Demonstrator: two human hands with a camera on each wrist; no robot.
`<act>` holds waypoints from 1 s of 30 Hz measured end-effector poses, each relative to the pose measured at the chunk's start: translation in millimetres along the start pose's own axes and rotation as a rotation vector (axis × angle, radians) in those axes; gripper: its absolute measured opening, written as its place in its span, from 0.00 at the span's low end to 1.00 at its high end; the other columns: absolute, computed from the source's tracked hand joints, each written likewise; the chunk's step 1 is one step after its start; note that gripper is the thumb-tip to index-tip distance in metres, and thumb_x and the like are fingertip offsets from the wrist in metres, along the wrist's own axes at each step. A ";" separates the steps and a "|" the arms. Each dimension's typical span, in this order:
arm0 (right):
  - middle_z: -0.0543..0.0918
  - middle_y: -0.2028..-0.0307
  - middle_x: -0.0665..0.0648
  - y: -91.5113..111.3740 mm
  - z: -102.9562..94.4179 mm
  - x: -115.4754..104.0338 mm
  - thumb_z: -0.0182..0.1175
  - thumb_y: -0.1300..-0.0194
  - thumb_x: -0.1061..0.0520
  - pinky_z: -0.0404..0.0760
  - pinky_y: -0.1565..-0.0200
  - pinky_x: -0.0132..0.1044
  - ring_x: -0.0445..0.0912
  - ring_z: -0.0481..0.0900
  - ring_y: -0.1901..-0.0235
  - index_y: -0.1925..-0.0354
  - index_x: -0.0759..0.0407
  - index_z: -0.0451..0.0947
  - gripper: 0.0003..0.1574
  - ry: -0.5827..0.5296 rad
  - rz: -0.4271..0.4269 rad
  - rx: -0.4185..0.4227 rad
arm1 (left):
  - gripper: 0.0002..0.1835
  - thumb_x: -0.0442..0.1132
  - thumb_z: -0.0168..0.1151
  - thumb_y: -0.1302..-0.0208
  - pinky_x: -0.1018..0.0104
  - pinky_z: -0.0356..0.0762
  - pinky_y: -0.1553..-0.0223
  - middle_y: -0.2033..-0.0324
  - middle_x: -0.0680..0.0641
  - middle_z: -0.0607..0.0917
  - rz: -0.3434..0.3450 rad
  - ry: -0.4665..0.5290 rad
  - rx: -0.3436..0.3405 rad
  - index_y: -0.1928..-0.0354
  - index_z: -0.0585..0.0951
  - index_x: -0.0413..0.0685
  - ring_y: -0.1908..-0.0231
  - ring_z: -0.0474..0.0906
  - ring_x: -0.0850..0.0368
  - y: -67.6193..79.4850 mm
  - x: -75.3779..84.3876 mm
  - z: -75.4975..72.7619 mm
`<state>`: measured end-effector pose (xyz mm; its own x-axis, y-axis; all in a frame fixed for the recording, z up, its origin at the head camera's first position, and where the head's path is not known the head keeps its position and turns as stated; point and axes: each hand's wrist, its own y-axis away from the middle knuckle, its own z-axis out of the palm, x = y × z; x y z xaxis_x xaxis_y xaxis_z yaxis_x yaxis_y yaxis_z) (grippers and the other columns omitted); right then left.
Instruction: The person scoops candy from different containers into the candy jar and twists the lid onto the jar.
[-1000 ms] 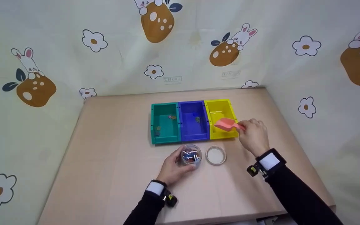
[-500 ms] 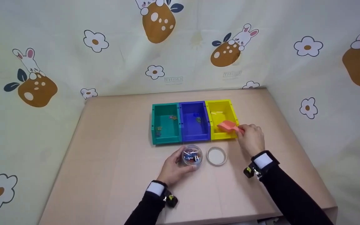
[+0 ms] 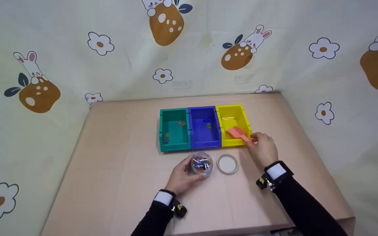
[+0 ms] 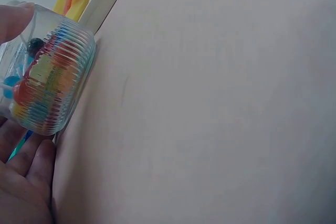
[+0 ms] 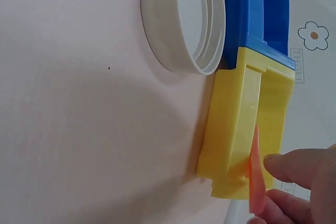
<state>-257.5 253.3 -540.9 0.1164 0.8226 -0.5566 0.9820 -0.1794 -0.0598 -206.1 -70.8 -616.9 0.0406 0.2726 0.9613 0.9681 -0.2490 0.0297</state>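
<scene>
My left hand [image 3: 183, 177] grips a clear jar [image 3: 202, 164] with several colourful lollipop-like pieces on white sticks inside. In the left wrist view the jar [image 4: 50, 74] is ridged, with the thumb and fingers around it. My right hand [image 3: 263, 149] is at the handle of a coral scoop [image 3: 236, 132], whose blade lies within the yellow bin [image 3: 230, 143]. The right wrist view shows the scoop [image 5: 256, 177] edge-on at the bin's front wall. There the thumb is close beside the scoop and the fingers touch its handle end; part of the contact is hidden.
A green bin [image 3: 175, 146] and a blue bin [image 3: 205, 144] join the yellow one in a row. Small pieces lie in the green and blue bins, thin white sticks in the yellow. A round lid [image 3: 227, 164] lies on the table right of the jar.
The right hand has moved slightly left and nearer to me. The scoop has turned, with its handle now pointing lower towards me. The left hand and jar stay put.
</scene>
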 end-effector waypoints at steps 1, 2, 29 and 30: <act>0.86 0.46 0.71 1.5 -0.4 0.0 0.67 0.23 0.50 0.81 0.40 0.60 0.66 0.82 0.45 0.37 0.69 0.82 0.28 -0.003 -0.001 0.005 | 0.54 0.46 0.85 0.41 0.43 0.65 0.18 0.19 0.36 0.71 -0.003 -0.001 -0.001 0.17 0.67 0.40 0.18 0.65 0.37 0.0 0.2 0.0; 0.86 0.45 0.71 3.3 -0.6 -0.1 0.67 0.23 0.50 0.81 0.40 0.60 0.66 0.81 0.44 0.37 0.69 0.81 0.28 -0.012 -0.005 0.012 | 0.54 0.46 0.85 0.40 0.44 0.65 0.18 0.19 0.36 0.71 -0.009 0.000 -0.001 0.17 0.66 0.40 0.18 0.65 0.37 -0.1 0.4 0.0; 0.75 0.28 0.70 44.7 48.9 -6.7 0.82 0.45 0.29 0.80 0.30 0.63 0.63 0.78 0.34 0.25 0.59 0.72 0.61 0.032 -0.215 -0.301 | 0.54 0.44 0.85 0.40 0.44 0.64 0.18 0.20 0.36 0.71 -0.006 0.050 0.003 0.17 0.66 0.39 0.18 0.66 0.37 0.1 -1.3 0.4; 0.75 0.29 0.70 45.6 51.1 -6.5 0.82 0.46 0.29 0.81 0.31 0.62 0.63 0.79 0.35 0.26 0.59 0.73 0.61 0.039 -0.218 -0.296 | 0.54 0.44 0.85 0.40 0.44 0.64 0.17 0.20 0.36 0.72 -0.005 0.054 0.003 0.17 0.66 0.38 0.18 0.66 0.38 0.0 -1.3 0.4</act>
<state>-221.1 212.2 -582.4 -0.1001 0.8451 -0.5252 0.9843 0.1613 0.0720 -206.0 -70.7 -618.3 0.0227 0.2235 0.9744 0.9688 -0.2454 0.0337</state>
